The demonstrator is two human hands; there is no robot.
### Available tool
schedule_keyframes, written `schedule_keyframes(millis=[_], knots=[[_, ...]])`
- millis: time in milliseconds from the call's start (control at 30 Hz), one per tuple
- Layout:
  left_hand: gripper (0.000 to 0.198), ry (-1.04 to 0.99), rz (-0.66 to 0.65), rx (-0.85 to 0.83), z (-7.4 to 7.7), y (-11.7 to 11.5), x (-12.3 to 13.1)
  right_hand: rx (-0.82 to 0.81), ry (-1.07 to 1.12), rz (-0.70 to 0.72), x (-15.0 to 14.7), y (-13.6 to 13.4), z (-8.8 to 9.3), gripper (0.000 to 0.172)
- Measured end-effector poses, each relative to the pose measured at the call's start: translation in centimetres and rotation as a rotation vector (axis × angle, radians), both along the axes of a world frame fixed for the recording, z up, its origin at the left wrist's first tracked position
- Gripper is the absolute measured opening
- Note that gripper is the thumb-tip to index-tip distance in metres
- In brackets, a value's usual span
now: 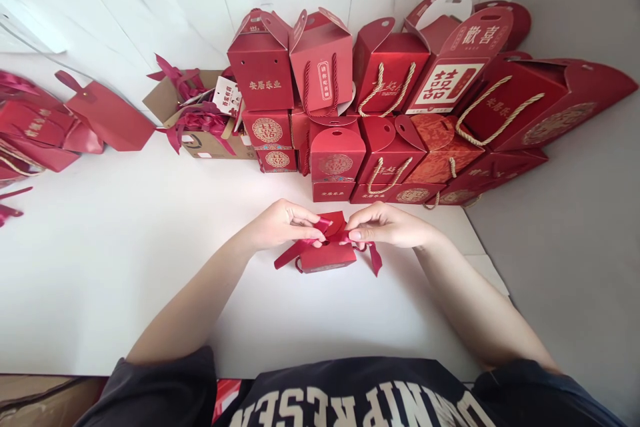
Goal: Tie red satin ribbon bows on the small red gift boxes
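A small red gift box [327, 258] sits on the white table in front of me, with a dark red ribbon [289, 255] across its top. My left hand [283, 223] pinches the ribbon on the left, where a loop or fold of it shows between the fingers. On the right, my right hand [387, 225] grips the ribbon between thumb and fingertips. One ribbon tail [375, 260] hangs down past the box's right side. Fingers partly cover the spot where the ribbon crosses, so I cannot tell whether it is knotted.
Stacked red gift boxes [337, 160] with rope handles stand along the back and right. A cardboard box [215, 147] of ribbon bows is at the back left. More red boxes [107, 117] lie at far left. The white table [125, 240] meets a grey wall [565, 233] at right.
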State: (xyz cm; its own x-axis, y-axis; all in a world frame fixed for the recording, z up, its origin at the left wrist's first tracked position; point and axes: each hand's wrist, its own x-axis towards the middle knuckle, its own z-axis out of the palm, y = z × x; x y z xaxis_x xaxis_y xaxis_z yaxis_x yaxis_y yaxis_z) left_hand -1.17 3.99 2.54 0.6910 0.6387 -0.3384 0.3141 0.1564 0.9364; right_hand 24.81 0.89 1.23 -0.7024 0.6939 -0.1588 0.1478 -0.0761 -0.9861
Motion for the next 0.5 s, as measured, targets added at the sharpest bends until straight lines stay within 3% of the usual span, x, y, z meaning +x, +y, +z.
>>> schedule_keyframes(millis=[200,500], knots=[[0.031,0.053,-0.060,0.042,0.3,0.0,0.1,0.116,0.132,-0.121,-1.9,-0.6,-0.8,0.027],[0.025,0.047,-0.068,0.043,0.4,-0.2,0.2,0.629,-0.006,-0.184,-3.8,-1.3,-1.3,0.025]])
